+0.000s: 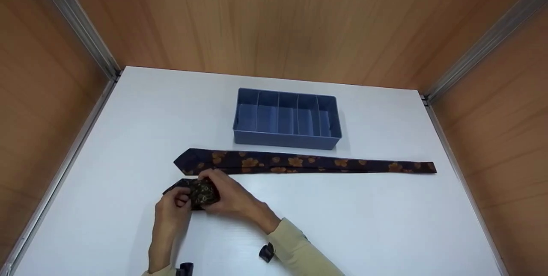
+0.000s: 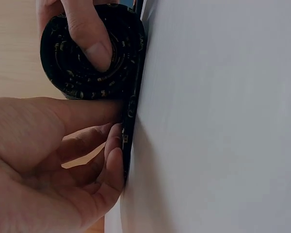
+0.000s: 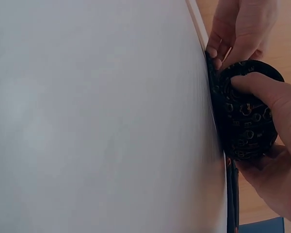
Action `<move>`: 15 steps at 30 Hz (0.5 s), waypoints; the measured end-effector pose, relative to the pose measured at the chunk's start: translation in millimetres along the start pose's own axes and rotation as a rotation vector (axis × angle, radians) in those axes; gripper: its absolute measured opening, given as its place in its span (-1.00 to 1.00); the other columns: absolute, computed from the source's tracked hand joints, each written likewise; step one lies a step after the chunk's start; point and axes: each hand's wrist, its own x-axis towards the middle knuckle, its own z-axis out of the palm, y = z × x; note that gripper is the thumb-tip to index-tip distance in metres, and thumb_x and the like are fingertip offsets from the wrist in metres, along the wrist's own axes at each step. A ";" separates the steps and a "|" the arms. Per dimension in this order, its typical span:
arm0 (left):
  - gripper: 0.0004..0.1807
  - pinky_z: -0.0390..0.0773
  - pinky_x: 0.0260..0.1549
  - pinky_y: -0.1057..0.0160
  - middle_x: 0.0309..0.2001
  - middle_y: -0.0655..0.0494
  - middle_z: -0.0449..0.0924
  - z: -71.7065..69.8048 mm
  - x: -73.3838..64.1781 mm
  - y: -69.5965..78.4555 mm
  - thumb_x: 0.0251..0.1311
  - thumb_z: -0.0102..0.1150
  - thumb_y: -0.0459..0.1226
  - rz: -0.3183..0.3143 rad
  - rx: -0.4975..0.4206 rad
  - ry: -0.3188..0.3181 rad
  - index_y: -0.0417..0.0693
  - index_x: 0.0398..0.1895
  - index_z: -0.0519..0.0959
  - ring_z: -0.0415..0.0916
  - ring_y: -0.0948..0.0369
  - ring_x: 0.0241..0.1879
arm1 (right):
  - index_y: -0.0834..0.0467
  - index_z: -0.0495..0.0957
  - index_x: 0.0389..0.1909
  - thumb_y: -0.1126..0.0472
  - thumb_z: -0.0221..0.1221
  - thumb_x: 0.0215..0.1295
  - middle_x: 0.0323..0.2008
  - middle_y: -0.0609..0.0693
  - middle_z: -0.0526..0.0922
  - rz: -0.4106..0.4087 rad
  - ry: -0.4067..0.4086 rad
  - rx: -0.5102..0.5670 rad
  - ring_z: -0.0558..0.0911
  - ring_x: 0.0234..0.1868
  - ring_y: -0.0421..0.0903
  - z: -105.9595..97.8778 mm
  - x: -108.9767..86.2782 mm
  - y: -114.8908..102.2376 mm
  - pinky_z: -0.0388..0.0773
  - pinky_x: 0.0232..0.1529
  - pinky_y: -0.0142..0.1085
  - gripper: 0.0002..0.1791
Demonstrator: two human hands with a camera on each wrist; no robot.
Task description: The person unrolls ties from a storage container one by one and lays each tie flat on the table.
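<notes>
A dark patterned necktie (image 1: 204, 192), wound into a thick roll, stands on its edge at the front left of the table. My right hand (image 1: 233, 197) grips the roll from the right, its thumb (image 3: 257, 86) pushed into the coil's centre. On the other side, my left hand (image 1: 168, 214) holds the tie's flat, pointed end low against the table with bent fingers. In the left wrist view, one finger (image 2: 89, 110) lies just under the roll (image 2: 72, 80). Behind both hands, a second necktie (image 1: 295, 161), navy with orange flowers, is stretched out lengthwise.
A blue box (image 1: 287, 139) with several narrow compartments stands behind the floral tie. The white table (image 1: 364, 216) is bounded by wooden panels (image 1: 274, 23) at the back and both sides, with metal rails (image 1: 77, 19) in the corners.
</notes>
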 end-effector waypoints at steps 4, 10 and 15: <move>-0.80 0.46 -0.33 0.36 -0.27 -0.11 0.61 2.2 -0.6 1.5 0.23 0.20 -0.57 -0.021 -0.009 0.008 -0.38 -0.09 0.63 0.51 0.10 -0.27 | 0.07 0.34 0.25 0.27 0.55 -0.01 0.13 0.01 0.48 0.016 0.000 -0.026 0.44 0.18 -0.16 -1.0 -2.9 -1.4 0.35 0.29 -0.38 -0.20; -0.83 0.45 -0.32 0.36 -0.28 -0.07 0.61 3.5 -1.4 3.2 0.24 0.26 -0.53 -0.028 -0.016 0.015 -0.33 -0.11 0.65 0.50 0.13 -0.28 | 0.10 0.33 0.23 0.21 0.57 -0.01 0.15 0.01 0.53 0.034 -0.001 -0.049 0.47 0.22 -0.14 -5.2 -5.6 -2.0 0.36 0.30 -0.34 -0.19; -0.83 0.44 -0.31 0.35 -0.28 -0.06 0.60 3.4 -2.2 4.8 0.24 0.32 -0.48 -0.042 -0.023 0.009 -0.32 -0.12 0.64 0.48 0.11 -0.26 | 0.12 0.29 0.27 0.17 0.56 0.03 0.16 0.04 0.54 0.049 -0.003 -0.050 0.49 0.22 -0.14 -8.3 -7.9 0.6 0.37 0.31 -0.34 -0.16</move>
